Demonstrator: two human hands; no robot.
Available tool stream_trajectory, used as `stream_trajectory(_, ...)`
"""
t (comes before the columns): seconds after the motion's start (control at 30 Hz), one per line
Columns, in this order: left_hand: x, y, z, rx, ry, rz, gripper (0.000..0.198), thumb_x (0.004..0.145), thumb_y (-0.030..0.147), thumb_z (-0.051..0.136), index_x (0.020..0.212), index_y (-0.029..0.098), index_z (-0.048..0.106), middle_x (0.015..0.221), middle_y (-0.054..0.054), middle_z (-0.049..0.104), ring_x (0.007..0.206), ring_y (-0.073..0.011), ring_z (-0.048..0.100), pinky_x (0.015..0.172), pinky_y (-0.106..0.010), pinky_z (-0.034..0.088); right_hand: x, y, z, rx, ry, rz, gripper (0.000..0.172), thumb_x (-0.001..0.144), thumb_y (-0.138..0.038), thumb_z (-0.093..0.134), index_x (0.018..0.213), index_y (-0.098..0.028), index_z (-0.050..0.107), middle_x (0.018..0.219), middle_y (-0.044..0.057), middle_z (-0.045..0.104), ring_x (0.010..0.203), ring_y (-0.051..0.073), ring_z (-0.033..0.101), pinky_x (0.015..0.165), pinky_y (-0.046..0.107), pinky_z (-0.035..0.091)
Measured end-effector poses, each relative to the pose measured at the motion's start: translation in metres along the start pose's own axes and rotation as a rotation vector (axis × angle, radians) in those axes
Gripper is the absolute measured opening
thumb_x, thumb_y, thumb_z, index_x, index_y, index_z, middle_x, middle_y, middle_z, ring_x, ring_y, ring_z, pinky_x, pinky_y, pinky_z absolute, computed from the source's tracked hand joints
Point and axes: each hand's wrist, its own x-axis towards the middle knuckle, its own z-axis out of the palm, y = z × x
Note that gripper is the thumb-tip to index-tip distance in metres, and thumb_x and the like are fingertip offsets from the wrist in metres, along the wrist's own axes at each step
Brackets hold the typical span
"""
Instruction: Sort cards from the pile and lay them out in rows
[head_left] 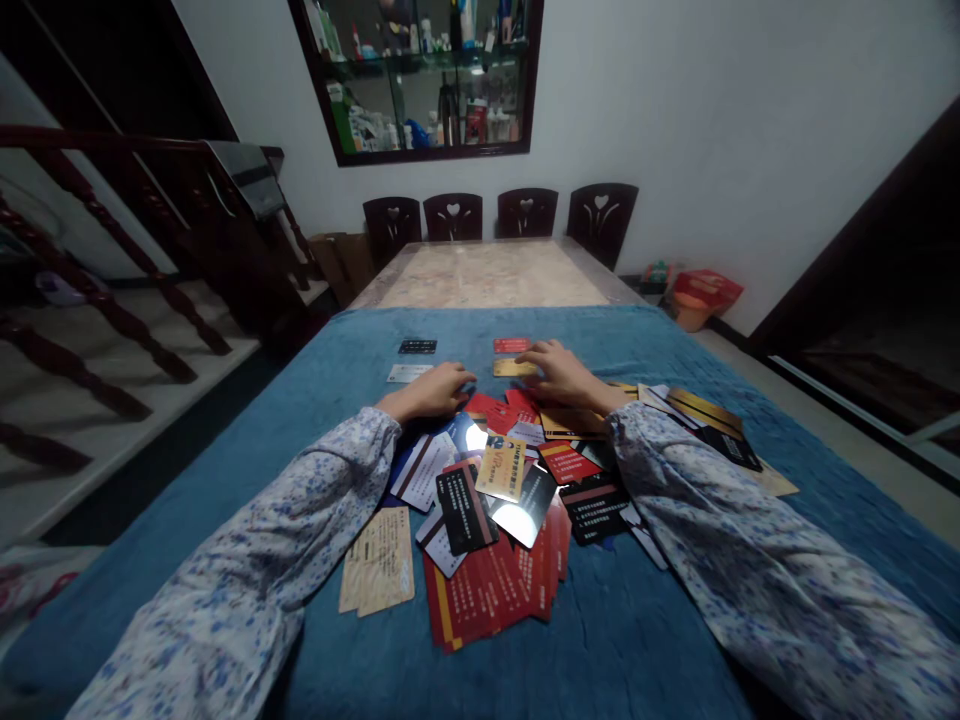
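My right hand (561,374) reaches past the pile, its fingertips and thumb about the right end of a gold card (507,368) lying flat on the cloth. Just behind that card lies a red card (511,345). My left hand (435,391) hovers or rests at the pile's far left edge, fingers loosely bent and apart, with no card visible in them. Near it are a white card (407,373) and, farther back, a black card (418,347). Between my forearms spreads a mixed pile of cards, including a yellow VIP card (501,467) and a black striped card (463,508).
Beige cards (384,562) lie left of fanned red cards (487,595). Another group with a gold card (705,412) is beyond my right forearm. A blue cloth (247,440) covers the near table. Dark chairs (528,212) stand at the far end.
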Motion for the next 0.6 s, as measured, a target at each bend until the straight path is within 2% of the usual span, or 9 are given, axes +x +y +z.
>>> stream_trajectory(0.27, -0.027, -0.005, -0.004, -0.003, 0.037, -0.013, 0.036, 0.092, 0.021, 0.057, 0.126, 0.017, 0.067, 0.118, -0.013, 0.067, 0.108, -0.0253, 0.064, 0.095, -0.034, 0.05, -0.006, -0.026, -0.007, 0.077, 0.015, -0.159, 0.038, 0.091, -0.029, 0.064, 0.128, -0.023, 0.068, 0.131, 0.013, 0.065, 0.118, 0.032, 0.051, 0.095, 0.044, 0.044)
stream_trajectory(0.37, -0.042, -0.008, -0.003, -0.017, 0.067, -0.012, 0.032, 0.093, 0.023, 0.058, 0.123, 0.016, 0.069, 0.117, -0.014, 0.068, 0.11, -0.0257, 0.063, 0.098, -0.037, 0.049, -0.004, -0.039, -0.003, 0.089, 0.01, -0.201, 0.037, 0.09, -0.026, 0.064, 0.126, -0.023, 0.069, 0.129, 0.013, 0.066, 0.117, 0.031, 0.051, 0.097, 0.045, 0.043)
stream_trajectory(0.47, -0.059, -0.009, -0.003, -0.031, 0.083, -0.019, 0.029, 0.093, 0.022, 0.058, 0.12, 0.017, 0.07, 0.114, -0.013, 0.069, 0.108, -0.0245, 0.063, 0.098, -0.037, 0.049, -0.001, -0.055, 0.003, 0.089, 0.069, -0.23, 0.032, 0.09, -0.026, 0.065, 0.122, -0.022, 0.072, 0.124, 0.013, 0.067, 0.113, 0.03, 0.051, 0.097, 0.044, 0.043)
stream_trajectory(0.6, -0.083, -0.005, -0.006, -0.048, 0.085, -0.052, 0.027, 0.096, 0.025, 0.056, 0.118, 0.017, 0.07, 0.113, -0.012, 0.069, 0.106, -0.0236, 0.063, 0.097, -0.037, 0.05, 0.001, -0.078, 0.009, 0.094, 0.05, -0.305, 0.031, 0.091, -0.028, 0.067, 0.121, -0.022, 0.073, 0.118, 0.013, 0.068, 0.107, 0.028, 0.052, 0.093, 0.043, 0.044)
